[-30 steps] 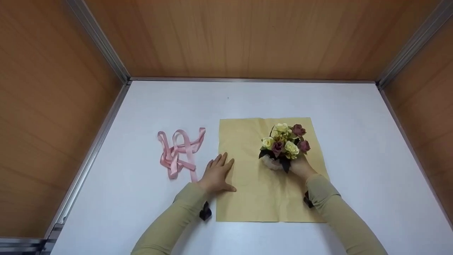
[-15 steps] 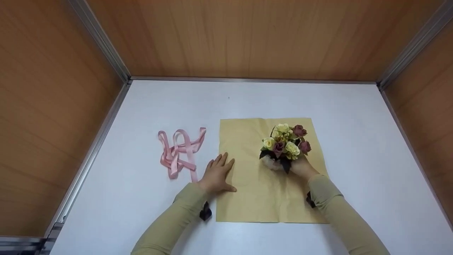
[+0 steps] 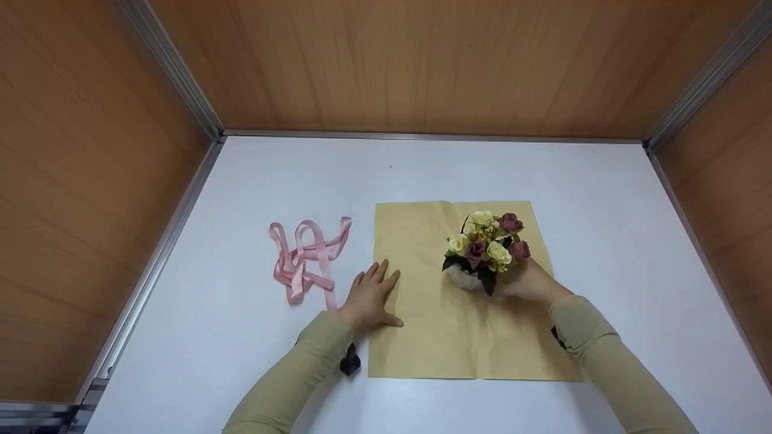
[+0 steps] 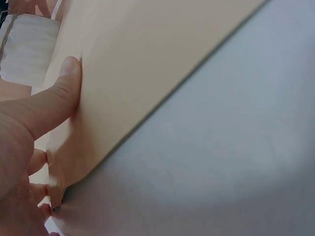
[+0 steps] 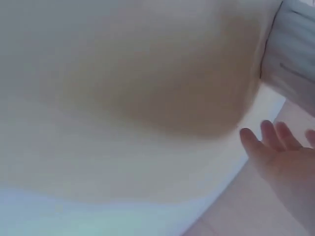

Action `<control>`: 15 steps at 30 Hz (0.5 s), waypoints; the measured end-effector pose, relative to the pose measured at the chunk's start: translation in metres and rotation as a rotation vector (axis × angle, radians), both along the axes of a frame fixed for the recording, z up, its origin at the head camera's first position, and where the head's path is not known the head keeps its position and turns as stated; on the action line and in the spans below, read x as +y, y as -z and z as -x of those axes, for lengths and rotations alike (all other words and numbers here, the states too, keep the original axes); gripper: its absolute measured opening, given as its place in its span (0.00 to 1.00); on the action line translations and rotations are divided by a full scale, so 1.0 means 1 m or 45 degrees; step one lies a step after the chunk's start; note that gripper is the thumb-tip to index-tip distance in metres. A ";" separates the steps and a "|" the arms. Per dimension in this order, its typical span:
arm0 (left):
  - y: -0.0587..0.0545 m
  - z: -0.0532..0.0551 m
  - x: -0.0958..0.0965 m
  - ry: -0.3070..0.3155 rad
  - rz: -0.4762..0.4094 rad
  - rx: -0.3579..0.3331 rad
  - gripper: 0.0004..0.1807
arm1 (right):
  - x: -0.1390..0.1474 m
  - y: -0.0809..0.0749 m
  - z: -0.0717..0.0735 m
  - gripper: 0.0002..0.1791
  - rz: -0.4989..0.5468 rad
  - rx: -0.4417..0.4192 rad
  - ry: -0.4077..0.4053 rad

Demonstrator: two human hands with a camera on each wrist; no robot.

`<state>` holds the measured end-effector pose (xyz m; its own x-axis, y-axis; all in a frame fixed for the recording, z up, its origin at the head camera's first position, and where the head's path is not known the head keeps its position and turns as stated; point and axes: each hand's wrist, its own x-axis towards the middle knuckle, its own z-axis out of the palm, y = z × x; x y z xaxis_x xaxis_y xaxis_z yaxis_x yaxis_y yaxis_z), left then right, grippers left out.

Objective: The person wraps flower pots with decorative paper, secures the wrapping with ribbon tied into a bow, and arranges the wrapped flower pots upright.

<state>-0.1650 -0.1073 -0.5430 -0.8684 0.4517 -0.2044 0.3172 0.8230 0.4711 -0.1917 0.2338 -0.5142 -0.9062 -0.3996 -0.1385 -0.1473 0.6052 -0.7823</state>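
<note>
A small bunch of cream and dull purple roses [image 3: 487, 247] stands in a white pot [image 3: 462, 278] on a sheet of brown wrapping paper [image 3: 416, 241]. In the left wrist view the pot [image 4: 29, 48] has twine round it. My left hand [image 3: 369, 299] lies spread over the paper's left edge, thumb resting on the sheet. Just right of the pot is my right hand [image 3: 531, 282], its fingertips partly behind the leaves in the head view. In the right wrist view, that hand's fingers [image 5: 275, 140] are loosely extended, with nothing in their grasp.
A loose tangle of pink ribbon [image 3: 324, 259] lies left of the paper, its tail reaching close to my left hand. The white table [image 3: 301, 175] is bounded by wooden panels [image 3: 392, 66] at the back and sides. A dark wrist device [image 3: 350, 360] hangs beneath my left sleeve.
My right hand has drawn back to the right from behind the flowers, letting go of the pot. The roses stay nearly where they were, and my left hand keeps its place.
</note>
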 end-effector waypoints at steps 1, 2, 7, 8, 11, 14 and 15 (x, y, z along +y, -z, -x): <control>0.000 0.000 0.000 -0.002 0.000 -0.003 0.58 | -0.001 -0.008 -0.003 0.52 -0.012 -0.046 0.024; -0.001 0.000 0.000 -0.003 0.002 -0.006 0.58 | 0.001 -0.012 -0.005 0.55 -0.042 -0.057 0.036; 0.000 0.000 -0.001 -0.001 -0.008 -0.010 0.58 | 0.010 -0.022 -0.008 0.33 -0.387 0.067 -0.043; 0.000 0.000 -0.001 -0.001 -0.010 -0.010 0.58 | 0.011 -0.023 -0.008 0.24 -0.452 0.108 -0.088; 0.000 0.000 -0.001 0.001 -0.012 -0.009 0.58 | 0.009 -0.025 -0.012 0.10 -0.592 0.200 -0.266; 0.000 0.000 -0.001 0.000 -0.010 -0.011 0.59 | 0.001 -0.025 -0.021 0.11 -0.701 0.276 -0.468; 0.000 -0.001 -0.001 0.000 -0.012 -0.014 0.59 | -0.003 -0.025 -0.024 0.10 -0.737 0.305 -0.534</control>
<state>-0.1644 -0.1079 -0.5427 -0.8660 0.4540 -0.2094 0.3123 0.8183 0.4825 -0.1676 0.2310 -0.4893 -0.7259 -0.6410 -0.2494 -0.5822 0.7657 -0.2735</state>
